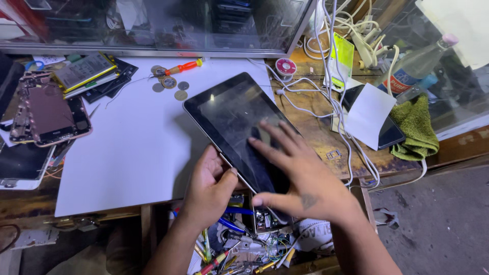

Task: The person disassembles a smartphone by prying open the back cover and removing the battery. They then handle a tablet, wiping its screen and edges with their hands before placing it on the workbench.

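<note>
A black glass-fronted tablet (pixel 239 127) lies over a white sheet (pixel 132 153) on the brown wooden table (pixel 326 137), beside a moss-green cloth (pixel 418 127), an orange-handled screwdriver (pixel 184 66) and white cables (pixel 331 97).

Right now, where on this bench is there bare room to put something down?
The white sheet is bare between the opened phone, the coins and the tablet, which the left hand grips and the right hand presses. It is crowded right of the tablet, with white cables and a green cloth, and in the tool drawer below.
</note>
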